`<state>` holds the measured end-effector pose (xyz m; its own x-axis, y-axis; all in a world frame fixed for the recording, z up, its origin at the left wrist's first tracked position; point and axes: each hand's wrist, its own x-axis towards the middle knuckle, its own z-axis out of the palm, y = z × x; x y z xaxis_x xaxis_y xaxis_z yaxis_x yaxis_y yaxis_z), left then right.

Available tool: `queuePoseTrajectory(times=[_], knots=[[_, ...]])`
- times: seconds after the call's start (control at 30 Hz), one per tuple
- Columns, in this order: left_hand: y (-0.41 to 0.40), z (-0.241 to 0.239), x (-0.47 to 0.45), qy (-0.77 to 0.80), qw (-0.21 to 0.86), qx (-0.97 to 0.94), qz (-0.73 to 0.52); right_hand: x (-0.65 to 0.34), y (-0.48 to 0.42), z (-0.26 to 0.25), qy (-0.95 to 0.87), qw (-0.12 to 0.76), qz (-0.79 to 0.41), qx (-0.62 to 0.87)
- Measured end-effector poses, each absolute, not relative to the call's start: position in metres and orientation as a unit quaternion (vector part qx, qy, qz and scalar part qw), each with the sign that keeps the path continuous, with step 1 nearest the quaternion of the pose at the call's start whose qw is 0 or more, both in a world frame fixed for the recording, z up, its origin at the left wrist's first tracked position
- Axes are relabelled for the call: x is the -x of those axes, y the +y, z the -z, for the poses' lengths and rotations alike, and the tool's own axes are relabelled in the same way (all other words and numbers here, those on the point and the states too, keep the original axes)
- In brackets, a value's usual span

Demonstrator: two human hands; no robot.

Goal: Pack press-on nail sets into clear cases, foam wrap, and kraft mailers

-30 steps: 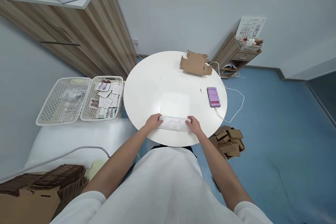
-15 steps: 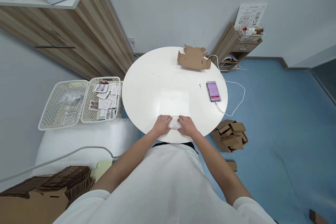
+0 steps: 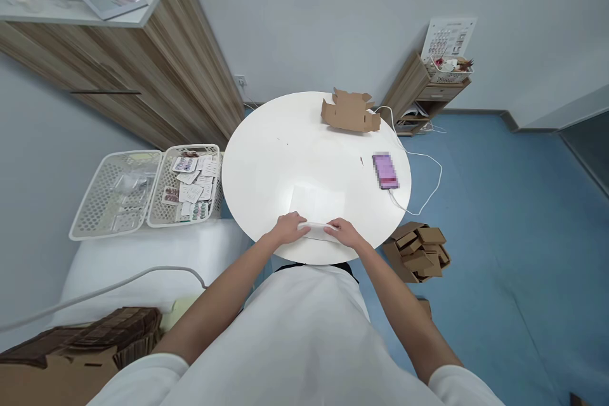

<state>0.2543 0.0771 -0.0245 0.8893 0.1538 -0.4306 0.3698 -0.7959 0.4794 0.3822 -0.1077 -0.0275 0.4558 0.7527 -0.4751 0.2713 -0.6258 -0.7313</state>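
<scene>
At the near edge of a round white table (image 3: 266,158), both hands hold a white folded strip of paper or wrap (image 3: 314,229). My left hand (image 3: 288,229) grips its left end with curled fingers. My right hand (image 3: 343,233) pinches its right end. Just beyond the strip a pale white sheet (image 3: 316,200) lies flat on the tabletop. My forearms reach in from below, over a white shirt.
A flat brown cardboard box blank (image 3: 349,112) lies at the table's far side. A phone (image 3: 385,170) with a white cable sits to the right. Two white baskets (image 3: 152,190) with small packets stand on the left. Cardboard pieces (image 3: 419,252) lie on the blue floor, a cardboard stack (image 3: 85,336) at bottom left.
The hands came together from the ends of the long strip, folding it short, and are now slightly apart again on the shorter strip.
</scene>
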Motion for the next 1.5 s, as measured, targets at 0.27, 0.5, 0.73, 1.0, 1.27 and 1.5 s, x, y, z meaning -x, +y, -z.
queuePoseTrajectory(times=[0.27, 0.5, 0.73, 1.0, 1.27, 1.5], knots=[[0.077, 0.032, -0.251, 0.244, 0.177, -0.951, 0.066, -0.373, -0.116, 0.054, -0.144, 0.346, -0.223, 0.9], [0.036, 0.044, -0.242, 0.097, 0.197, -0.972, 0.088, -0.346, -0.12, 0.069, -0.058, 0.408, -0.257, 0.874], [0.035, 0.053, -0.24, 0.097, 0.195, -0.973, 0.076, -0.364, -0.114, 0.049, -0.001, 0.417, -0.37, 0.831], [0.026, 0.052, -0.239, 0.11, 0.214, -0.968, 0.077, -0.374, -0.102, 0.041, 0.0, 0.472, -0.369, 0.801], [0.018, 0.053, -0.239, 0.137, 0.25, -0.957, 0.061, -0.368, -0.07, 0.035, -0.002, 0.515, -0.455, 0.726], [0.017, 0.046, -0.236, 0.035, 0.218, -0.974, 0.057, -0.377, -0.073, 0.037, -0.095, 0.433, -0.463, 0.767]])
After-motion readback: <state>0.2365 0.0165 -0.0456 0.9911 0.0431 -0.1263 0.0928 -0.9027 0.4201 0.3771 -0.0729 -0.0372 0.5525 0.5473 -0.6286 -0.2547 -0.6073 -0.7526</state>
